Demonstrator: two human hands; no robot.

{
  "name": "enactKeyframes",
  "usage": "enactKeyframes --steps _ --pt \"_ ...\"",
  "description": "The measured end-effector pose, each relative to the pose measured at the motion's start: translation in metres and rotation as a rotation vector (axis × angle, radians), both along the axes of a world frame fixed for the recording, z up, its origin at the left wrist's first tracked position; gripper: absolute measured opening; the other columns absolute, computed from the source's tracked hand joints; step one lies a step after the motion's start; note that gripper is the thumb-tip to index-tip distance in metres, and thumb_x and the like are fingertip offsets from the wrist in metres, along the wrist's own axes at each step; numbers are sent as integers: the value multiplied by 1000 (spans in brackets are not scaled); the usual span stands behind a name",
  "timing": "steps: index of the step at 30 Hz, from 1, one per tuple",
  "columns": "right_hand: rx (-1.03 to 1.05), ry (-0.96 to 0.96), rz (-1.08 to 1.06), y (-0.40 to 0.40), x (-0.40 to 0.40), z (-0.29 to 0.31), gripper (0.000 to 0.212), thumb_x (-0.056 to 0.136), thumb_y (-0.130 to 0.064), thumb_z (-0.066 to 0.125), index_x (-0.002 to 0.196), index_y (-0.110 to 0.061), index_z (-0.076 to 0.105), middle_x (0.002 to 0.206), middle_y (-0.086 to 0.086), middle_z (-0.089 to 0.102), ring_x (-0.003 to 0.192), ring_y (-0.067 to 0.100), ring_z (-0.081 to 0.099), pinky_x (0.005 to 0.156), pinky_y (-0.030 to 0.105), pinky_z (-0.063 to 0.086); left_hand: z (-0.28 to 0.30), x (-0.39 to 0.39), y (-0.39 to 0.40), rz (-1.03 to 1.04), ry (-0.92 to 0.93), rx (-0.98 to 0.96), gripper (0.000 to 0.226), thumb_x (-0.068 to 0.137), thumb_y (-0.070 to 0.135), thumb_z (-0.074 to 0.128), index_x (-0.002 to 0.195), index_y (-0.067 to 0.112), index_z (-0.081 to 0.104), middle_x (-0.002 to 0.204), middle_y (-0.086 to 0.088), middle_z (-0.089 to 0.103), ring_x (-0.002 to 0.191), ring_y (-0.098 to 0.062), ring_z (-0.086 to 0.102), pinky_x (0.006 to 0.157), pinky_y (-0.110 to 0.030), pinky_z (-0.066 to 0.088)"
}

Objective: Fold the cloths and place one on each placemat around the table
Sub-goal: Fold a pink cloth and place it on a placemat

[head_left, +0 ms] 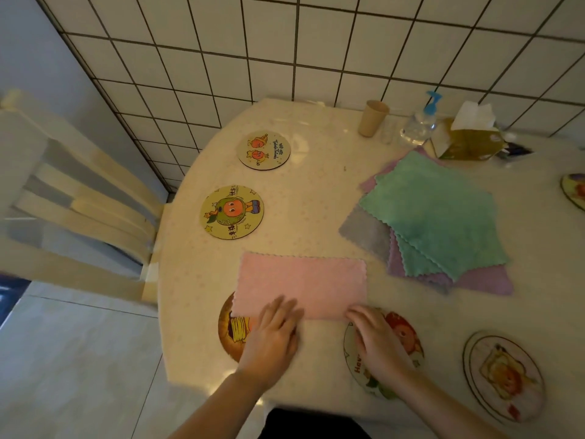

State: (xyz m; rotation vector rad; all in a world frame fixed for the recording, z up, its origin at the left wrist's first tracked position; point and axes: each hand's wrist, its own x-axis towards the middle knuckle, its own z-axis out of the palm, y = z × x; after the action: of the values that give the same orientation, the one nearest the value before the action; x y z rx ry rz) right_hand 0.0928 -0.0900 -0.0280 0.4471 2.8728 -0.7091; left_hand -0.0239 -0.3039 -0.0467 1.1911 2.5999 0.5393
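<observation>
I am near the start of the job, I think. Only one cloth is in work: the pink cloth (302, 285), low in the middle of the frame. It looks folded once into a long shape, with wavy edges on the top and sides and a smooth fold line near my hands. It lies flat on the surface (316, 191). Its lower left corner covers the top of a brown placemat (232, 331).

My left hand (273, 334) lies flat on the near edge of the pink cloth, fingers straight and close together, pressing down. My right hand (378, 339) touches the lower right corner of the cloth. Its fingers bend a little, but I cannot tell if this grip pinches the corner or just presses it.

The rest of the cloths are not folded yet. They sit in a loose pile (433, 220) at the right middle of the frame, green on top, with purple and grey ones under.

None of the placemats I can see has a folded cloth on it. There is an orange-face placemat (263, 149) and a green-face placemat (231, 212) at the left middle, a red one (408, 340) under my right hand, and a pale one (506, 375) at the lower right. So I guess one more fold comes next, then all the rest.
</observation>
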Motion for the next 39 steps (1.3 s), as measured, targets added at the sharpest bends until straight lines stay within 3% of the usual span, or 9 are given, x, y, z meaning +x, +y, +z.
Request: enactKeyframes --steps 6,9,16,21,26,30,33,35,39 --pt "-16 44 -33 2 -14 15 39 97 -20 43 137 -16 44 142 -5 38 131 6 34 106 16 26 -1 8 -5 -22 -10 -126 49 96 42 32 139 24 47 151 4 37 143 -21 26 117 -43 24" --pt "-3 24 -33 19 -40 21 44 97 -16 43 141 -15 39 145 -2 36 135 10 31 109 23 28 13 -21 1 71 -26 -123 58 96 47 18 145 23 39 154 3 32 144 -21 21 117 -35 12" --pt "137 -62 26 62 -95 2 54 94 -3 43 144 -15 30 148 4 33 136 23 27 111 34 26 15 -109 22 298 -21 -255 49 100 22 38 148 20 29 153 1 31 142 -23 20 113 -38 25" --pt "192 -32 22 80 -105 -14 23 93 -15 51 115 -15 57 120 2 54 114 21 46 89 34 45 17 -136 31 314 54 -365 30 94 20 48 122 15 56 130 -4 52 127 -24 38 99 -35 34" --pt "177 -29 -28 86 -114 -14 11 93 -18 53 103 -18 57 110 0 58 103 20 50 78 33 47 12 -145 31 422 87 -322 16 91 13 51 103 14 61 112 -5 61 110 -26 49 87 -35 40" --pt "206 -32 0 82 -115 -9 22 92 -13 54 114 -14 54 118 4 54 109 22 48 82 33 48 9 -130 35 491 113 -225 35 88 10 54 123 11 55 131 -10 54 123 -31 44 97 -41 39" --pt "221 78 153 68 -97 -1 34 84 -8 62 117 -11 56 122 4 54 113 23 50 91 37 49 8 -84 39 322 127 -107 53 89 14 54 141 12 43 147 -11 42 137 -32 35 113 -42 25" --pt "201 155 366 57 -75 -1 26 84 -13 61 110 -15 60 118 1 57 114 21 51 93 35 49 4 -39 41 110 94 -43 52 98 27 43 148 17 33 156 -5 28 145 -25 21 118 -40 13" --pt "243 108 662 54 -39 -11 32 89 -32 47 117 -18 55 122 -2 54 116 17 46 93 31 49 -12 20 40 -41 87 -197 56 102 46 30 152 25 17 161 1 8 148 -22 2 116 -44 10"
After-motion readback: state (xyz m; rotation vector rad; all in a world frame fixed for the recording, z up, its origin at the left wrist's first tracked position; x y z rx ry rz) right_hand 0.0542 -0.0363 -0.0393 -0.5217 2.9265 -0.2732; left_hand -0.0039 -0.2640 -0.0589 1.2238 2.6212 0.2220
